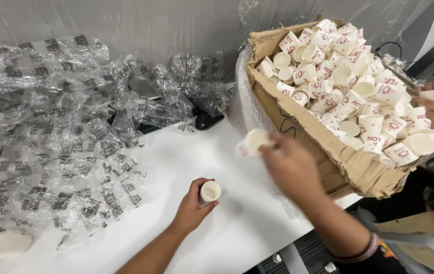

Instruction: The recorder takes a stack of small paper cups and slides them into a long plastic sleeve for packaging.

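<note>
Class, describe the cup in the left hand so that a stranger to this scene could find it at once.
Start at the torn cardboard box heaped with paper cups on the right, then move left and down onto the bare white table. There the left hand grips a cup, mouth facing the camera. It is the only cup low over the open table.

torn brown carton [328, 152] right, clear printed wrappers [60, 142] left

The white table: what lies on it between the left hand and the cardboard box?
Head view: only bare table there; the right hand holds a cup above it.
</note>
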